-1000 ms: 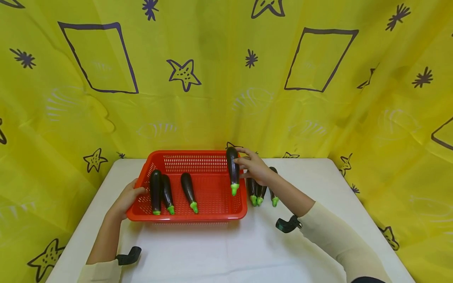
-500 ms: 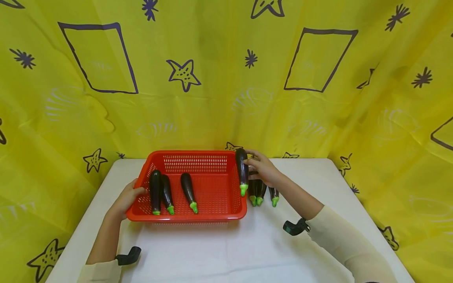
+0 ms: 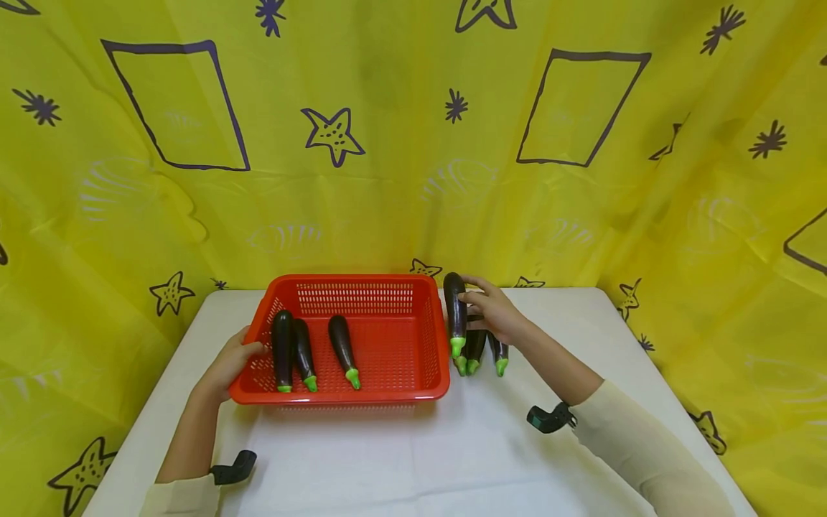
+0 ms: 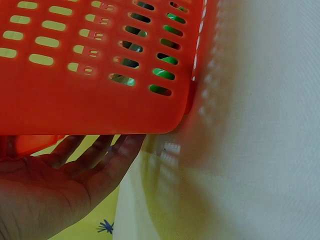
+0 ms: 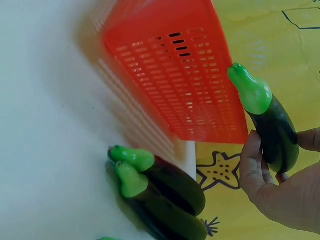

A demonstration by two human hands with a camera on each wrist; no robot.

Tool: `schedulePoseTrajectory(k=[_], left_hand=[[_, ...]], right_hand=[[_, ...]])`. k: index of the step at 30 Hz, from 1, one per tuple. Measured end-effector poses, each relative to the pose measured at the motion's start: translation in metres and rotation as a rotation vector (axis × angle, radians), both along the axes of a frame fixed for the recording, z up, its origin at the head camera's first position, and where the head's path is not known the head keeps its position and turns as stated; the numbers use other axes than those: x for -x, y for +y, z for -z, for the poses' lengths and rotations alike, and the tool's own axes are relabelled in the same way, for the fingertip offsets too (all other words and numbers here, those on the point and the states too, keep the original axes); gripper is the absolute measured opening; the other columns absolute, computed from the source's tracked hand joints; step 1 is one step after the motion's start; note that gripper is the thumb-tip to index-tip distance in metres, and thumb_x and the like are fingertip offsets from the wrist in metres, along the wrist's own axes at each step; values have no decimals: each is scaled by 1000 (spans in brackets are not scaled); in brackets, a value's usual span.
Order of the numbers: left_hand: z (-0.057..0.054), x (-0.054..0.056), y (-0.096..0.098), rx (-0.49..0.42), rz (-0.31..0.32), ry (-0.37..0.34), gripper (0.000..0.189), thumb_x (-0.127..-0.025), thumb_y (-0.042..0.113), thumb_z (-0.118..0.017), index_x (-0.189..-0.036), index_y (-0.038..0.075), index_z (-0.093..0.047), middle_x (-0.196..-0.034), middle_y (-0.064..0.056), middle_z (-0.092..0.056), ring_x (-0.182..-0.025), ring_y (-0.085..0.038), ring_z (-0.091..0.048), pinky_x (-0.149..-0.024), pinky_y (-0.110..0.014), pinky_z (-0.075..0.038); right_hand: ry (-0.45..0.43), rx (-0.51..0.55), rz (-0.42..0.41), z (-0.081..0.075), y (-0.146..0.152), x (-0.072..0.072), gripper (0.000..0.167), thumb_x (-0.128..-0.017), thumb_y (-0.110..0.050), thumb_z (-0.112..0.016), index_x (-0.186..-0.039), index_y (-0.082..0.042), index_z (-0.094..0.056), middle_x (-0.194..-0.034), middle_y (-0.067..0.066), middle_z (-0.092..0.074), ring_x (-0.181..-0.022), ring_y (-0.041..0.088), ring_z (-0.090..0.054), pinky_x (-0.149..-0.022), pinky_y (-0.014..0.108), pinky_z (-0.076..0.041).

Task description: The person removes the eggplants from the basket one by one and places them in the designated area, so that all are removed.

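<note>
My left hand (image 3: 226, 366) grips the left rim of a red plastic basket (image 3: 342, 397). In the left wrist view the fingers of that hand (image 4: 65, 185) reach along the perforated wall. Inside the basket lie three dark eggplants (image 3: 341, 345) with green stems, two close together at the left. My right hand (image 3: 494, 312) holds another eggplant (image 3: 455, 301) by its body, just outside the basket's right rim, green stem end toward me. The right wrist view has thumb and fingers around this eggplant's (image 5: 275, 135) rounded end. Below it, more eggplants (image 5: 165, 185) rest on the table, partly hidden by the hand.
A white-covered table (image 3: 362, 467) carries everything. Behind and on both sides hangs a yellow curtain (image 3: 388, 201) printed with stars and frames. A black wrist camera (image 3: 235, 468) is worn on the left forearm, another black camera (image 3: 549, 418) on the right.
My right hand has carried the eggplant rightward, from over the basket's right end, across the rim, to above the eggplants on the table. My left hand and the basket have stayed put.
</note>
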State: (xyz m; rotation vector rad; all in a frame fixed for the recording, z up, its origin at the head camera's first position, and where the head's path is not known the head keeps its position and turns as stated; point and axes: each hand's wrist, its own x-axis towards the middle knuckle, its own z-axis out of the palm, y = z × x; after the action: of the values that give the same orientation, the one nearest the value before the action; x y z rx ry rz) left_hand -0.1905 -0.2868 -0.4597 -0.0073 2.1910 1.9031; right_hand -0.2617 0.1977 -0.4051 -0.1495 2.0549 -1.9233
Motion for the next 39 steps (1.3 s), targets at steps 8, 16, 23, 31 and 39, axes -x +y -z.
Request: schedulePoseTrajectory(k=[8, 16, 23, 31, 39], left_hand=[[-1, -1, 0, 7, 3, -3, 61, -104, 4, -42, -158, -9, -19, -150, -35, -39, -112, -23, -63, -91, -45, -60], [-2, -1, 1, -2, -2, -2, 59, -103, 4, -42, -156, -10, -20, -147, -33, -41, -109, -20, -65, -90, -43, -61], [-2, -2, 1, -3, 4, -1, 61, -103, 4, -41, -158, -9, -19, -149, -34, -40, -110, -21, -64, -91, -44, -60], [-1, -2, 1, 2, -4, 1, 60, -103, 4, -42, -157, -9, -21, -145, -33, -43, -107, -20, -66, -88, -44, -61], [0, -1, -1, 0, -11, 11, 57, -103, 5, -43, -155, -9, -23, -139, -30, -48, -101, -17, -69, -85, -44, -62]], right_hand=[[-3, -13, 16, 6, 13, 0, 65, -105, -11, -50, -164, -3, -24, -136, 29, -54, -99, 23, -67, -83, 38, -61], [17, -35, 40, 10, 30, -2, 64, -105, -10, -51, -164, -3, -26, -134, 28, -57, -97, 20, -69, -84, 38, -62], [26, -78, 53, 13, 48, -5, 66, -106, -13, -53, -165, -4, -24, -131, 26, -59, -98, 20, -69, -94, 47, -58], [24, -91, 102, 19, 64, -5, 65, -106, -13, -54, -165, -6, -26, -129, 22, -60, -94, 16, -69, -88, 41, -60], [28, -104, 136, 24, 73, -6, 65, -107, -14, -54, -165, -5, -27, -138, 30, -55, -93, 14, -69, -84, 36, -61]])
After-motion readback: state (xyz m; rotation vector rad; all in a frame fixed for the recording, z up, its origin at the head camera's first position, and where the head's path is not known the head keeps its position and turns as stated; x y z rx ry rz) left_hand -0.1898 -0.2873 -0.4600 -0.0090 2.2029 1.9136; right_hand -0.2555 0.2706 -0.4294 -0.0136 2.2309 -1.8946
